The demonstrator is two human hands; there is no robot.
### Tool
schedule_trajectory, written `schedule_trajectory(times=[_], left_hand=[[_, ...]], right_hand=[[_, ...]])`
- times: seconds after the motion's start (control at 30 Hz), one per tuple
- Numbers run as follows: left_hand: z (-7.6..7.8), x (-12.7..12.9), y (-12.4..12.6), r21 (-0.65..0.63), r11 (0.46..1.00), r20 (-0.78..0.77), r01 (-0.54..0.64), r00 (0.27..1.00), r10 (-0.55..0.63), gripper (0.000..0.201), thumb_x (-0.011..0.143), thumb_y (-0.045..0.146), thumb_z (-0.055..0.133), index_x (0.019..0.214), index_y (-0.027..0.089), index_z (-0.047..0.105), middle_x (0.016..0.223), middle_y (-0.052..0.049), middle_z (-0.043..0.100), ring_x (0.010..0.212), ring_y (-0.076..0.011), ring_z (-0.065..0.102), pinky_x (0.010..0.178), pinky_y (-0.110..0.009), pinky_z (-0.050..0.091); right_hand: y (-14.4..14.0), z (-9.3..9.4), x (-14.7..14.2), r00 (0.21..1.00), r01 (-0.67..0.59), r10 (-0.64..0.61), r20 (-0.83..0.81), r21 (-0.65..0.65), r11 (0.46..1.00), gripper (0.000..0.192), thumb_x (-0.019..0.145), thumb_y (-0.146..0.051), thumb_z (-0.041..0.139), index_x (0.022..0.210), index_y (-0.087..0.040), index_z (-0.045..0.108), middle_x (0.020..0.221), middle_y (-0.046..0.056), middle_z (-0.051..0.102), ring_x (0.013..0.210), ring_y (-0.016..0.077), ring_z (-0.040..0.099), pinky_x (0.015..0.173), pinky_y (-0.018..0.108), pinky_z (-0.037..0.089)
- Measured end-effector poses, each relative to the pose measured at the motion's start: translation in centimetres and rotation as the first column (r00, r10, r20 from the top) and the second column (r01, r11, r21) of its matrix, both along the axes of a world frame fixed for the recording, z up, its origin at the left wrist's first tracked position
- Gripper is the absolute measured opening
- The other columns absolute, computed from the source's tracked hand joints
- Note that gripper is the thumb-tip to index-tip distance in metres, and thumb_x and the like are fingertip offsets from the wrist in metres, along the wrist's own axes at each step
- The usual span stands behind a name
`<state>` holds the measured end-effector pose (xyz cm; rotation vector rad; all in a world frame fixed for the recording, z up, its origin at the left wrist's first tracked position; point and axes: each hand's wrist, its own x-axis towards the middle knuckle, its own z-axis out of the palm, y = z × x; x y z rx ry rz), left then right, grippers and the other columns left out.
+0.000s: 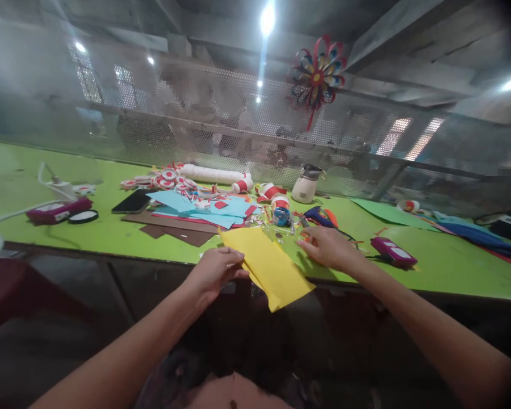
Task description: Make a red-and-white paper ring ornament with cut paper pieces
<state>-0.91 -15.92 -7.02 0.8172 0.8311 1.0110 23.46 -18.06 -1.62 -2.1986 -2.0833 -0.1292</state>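
Observation:
My left hand (221, 268) is closed on the near left edge of a folded sheet of yellow paper (272, 264). The sheet hangs over the table's front edge, its layers slightly parted along the lower left. To the right of the paper, my right hand (329, 248) is low over the green table, fingers partly curled and their tips apart. Nothing shows clearly between them. Just beyond its fingertips lies a small grey metal tool (303, 220), too blurred to name. A dark blue and orange object (321, 217) sits behind that hand.
Light blue sheets (187, 203) lie over brown card (179, 234). Behind are red-and-white rolls (168, 179), a long white roll (215, 174) and a whitish jug (305, 184). A black phone (132, 200) lies left; a magenta box (394, 252) is right. A perforated screen (247, 125) stands behind.

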Motion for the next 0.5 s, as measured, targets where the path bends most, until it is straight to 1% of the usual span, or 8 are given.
schedule_trajectory(times=[0.03,0.07,0.1,0.17,0.23,0.37,0.43,0.5], left_hand=[[0.0,0.2,0.1,0.014,1.0,0.006,-0.003,1.0,0.003,0.011,0.063,0.002,0.061,0.055,0.009,0.059,0.061,-0.005,0.06,0.055,-0.0135,0.059,0.05,-0.026,0.055],[0.0,0.3,0.2,0.027,1.0,0.011,-0.008,1.0,0.008,0.011,0.063,0.003,0.062,0.055,0.009,0.058,0.06,-0.005,0.06,0.054,-0.0136,0.059,0.051,-0.027,0.055],[0.0,0.5,0.2,0.039,0.999,0.015,-0.014,1.0,0.014,0.011,0.062,0.003,0.062,0.055,0.009,0.058,0.059,-0.005,0.06,0.054,-0.0136,0.058,0.052,-0.028,0.055],[0.2,0.7,0.4,0.065,0.997,0.03,-0.036,0.999,0.034,0.01,0.062,0.005,0.063,0.055,0.01,0.058,0.059,-0.004,0.059,0.054,-0.0134,0.058,0.053,-0.028,0.055],[0.6,1.0,0.4,0.093,0.993,0.051,-0.076,0.996,0.071,0.01,0.062,0.006,0.064,0.054,0.01,0.058,0.059,-0.003,0.058,0.055,-0.0127,0.058,0.054,-0.027,0.055],[1.3,2.0,0.1,0.11,0.987,0.1,-0.119,0.989,0.108,0.01,0.062,0.006,0.064,0.056,0.01,0.057,0.06,-0.002,0.058,0.056,-0.0125,0.059,0.054,-0.025,0.055],[1.6,2.3,-0.2,0.098,0.99,0.109,-0.098,0.99,0.087,0.01,0.064,0.007,0.064,0.058,0.011,0.057,0.06,-0.003,0.058,0.056,-0.0133,0.06,0.054,-0.026,0.054],[1.7,2.0,-0.2,0.083,0.994,0.106,-0.078,0.992,0.069,0.01,0.066,0.009,0.065,0.061,0.011,0.057,0.063,-0.005,0.061,0.056,-0.0141,0.061,0.053,-0.026,0.054]], right_hand=[[-1.3,0.5,-1.5,0.981,-0.171,0.173,-0.087,0.034,0.985,0.044,0.085,-0.046,0.047,0.113,-0.015,0.059,0.099,0.013,0.065,0.085,0.0218,0.061,0.076,0.032,0.045],[-2.6,0.9,-3.0,0.936,-0.315,0.32,-0.148,0.058,0.947,0.045,0.085,-0.047,0.047,0.117,-0.016,0.056,0.104,0.012,0.063,0.087,0.0209,0.06,0.077,0.031,0.046],[-3.7,1.0,-4.5,0.895,-0.414,0.421,-0.149,0.073,0.907,0.049,0.083,-0.048,0.049,0.121,-0.018,0.053,0.11,0.011,0.061,0.094,0.0222,0.058,0.082,0.034,0.045],[-5.2,0.7,-6.7,0.831,-0.548,0.554,-0.052,0.089,0.832,0.057,0.077,-0.044,0.058,0.126,-0.016,0.048,0.115,0.012,0.058,0.105,0.0272,0.051,0.089,0.041,0.042],[-5.6,-0.3,-8.0,0.829,-0.559,0.556,0.055,0.107,0.822,0.06,0.073,-0.033,0.06,0.128,-0.013,0.045,0.114,0.014,0.057,0.106,0.03,0.048,0.089,0.045,0.042],[-4.1,-2.8,-8.2,0.886,-0.454,0.411,0.213,0.218,0.864,0.045,0.075,-0.007,0.049,0.12,-0.009,0.051,0.104,0.016,0.061,0.098,0.0289,0.052,0.082,0.043,0.044],[-3.2,-3.5,-7.5,0.892,-0.444,0.399,0.212,0.251,0.86,0.039,0.075,-0.001,0.044,0.111,-0.011,0.056,0.097,0.014,0.063,0.092,0.0263,0.055,0.079,0.038,0.046],[-2.6,-3.9,-6.7,0.902,-0.432,0.41,0.134,0.29,0.854,0.032,0.077,-0.002,0.043,0.102,-0.013,0.06,0.093,0.013,0.065,0.088,0.0246,0.058,0.075,0.035,0.047]])
